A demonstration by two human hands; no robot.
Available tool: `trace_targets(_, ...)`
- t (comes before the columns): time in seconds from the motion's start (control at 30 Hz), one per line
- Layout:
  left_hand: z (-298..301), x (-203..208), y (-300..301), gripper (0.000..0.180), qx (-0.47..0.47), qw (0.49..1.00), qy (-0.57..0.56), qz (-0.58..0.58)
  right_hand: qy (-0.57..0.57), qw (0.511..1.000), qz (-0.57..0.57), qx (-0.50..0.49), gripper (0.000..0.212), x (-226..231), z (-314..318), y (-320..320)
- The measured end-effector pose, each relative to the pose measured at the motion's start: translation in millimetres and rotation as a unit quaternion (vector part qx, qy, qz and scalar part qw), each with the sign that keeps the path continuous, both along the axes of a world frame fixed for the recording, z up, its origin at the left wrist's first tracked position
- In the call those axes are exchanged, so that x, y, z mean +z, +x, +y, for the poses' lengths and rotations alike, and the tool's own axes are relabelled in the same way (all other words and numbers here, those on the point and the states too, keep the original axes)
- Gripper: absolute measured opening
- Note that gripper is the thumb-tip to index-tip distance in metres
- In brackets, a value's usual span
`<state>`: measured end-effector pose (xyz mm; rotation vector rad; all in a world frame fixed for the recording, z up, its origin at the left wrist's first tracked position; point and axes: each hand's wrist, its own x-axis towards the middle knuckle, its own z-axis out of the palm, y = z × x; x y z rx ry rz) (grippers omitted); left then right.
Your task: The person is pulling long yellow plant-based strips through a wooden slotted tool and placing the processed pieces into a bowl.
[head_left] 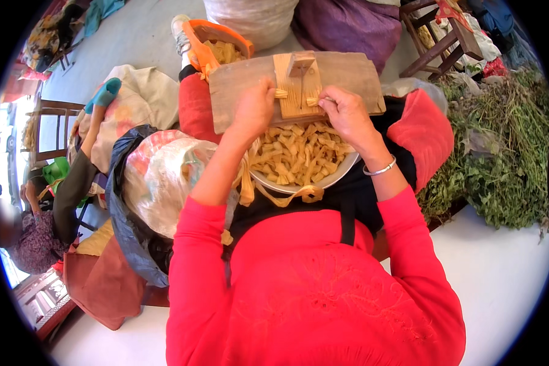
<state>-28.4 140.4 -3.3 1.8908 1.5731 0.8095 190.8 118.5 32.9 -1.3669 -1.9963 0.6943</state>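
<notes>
Between the fingers of my left hand (pixel 255 110) is a short, folded tan strip (pixel 280 93), its end pointing right. My right hand (pixel 346 114), with a silver bangle at the wrist, pinches another short tan strip (pixel 312 102). Both hands are over a wooden board (pixel 239 82) that spans my lap. A lighter wood block (pixel 291 108) is fixed across its middle, with a thin upright metal piece (pixel 302 82) between my hands. Just below the board, a metal bowl (pixel 332 178) is heaped with knotted tan strips (pixel 293 152); a long strip (pixel 287 198) hangs over its near rim.
An orange container (pixel 204 33) of tan pieces stands beyond the board, near white (pixel 250 21) and purple (pixel 351 30) sacks. A plastic-lined bag (pixel 165 177) leans at my left. Leafy stalks (pixel 500 146) pile up at right by a wooden stool (pixel 439 43). Another person (pixel 36 238) sits far left.
</notes>
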Motion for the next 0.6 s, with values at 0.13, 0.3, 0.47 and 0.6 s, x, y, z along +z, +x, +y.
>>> trace_targets(0.13,-27.7,9.8,-8.8,0.006,-0.005,0.974,-0.139,-0.177,0.106,0.994,-0.009,0.001,0.018,19.2,-22.9,1.8)
trace_targets(0.3,-83.9,35.4,43.5,0.006,-0.020,0.810,-0.281,-0.514,0.122,0.992,0.007,-0.001,0.017,18.6,-57.2,-34.2)
trace_targets(0.47,-111.2,65.7,13.6,0.018,-0.161,0.762,-0.503,-0.375,0.061,0.995,0.008,-0.073,0.025,14.5,-68.0,-2.1)
trace_targets(0.6,-108.5,74.2,-20.1,0.022,-0.202,0.951,-0.168,-0.161,-0.113,0.988,-0.059,0.087,0.014,33.5,-99.4,10.9)
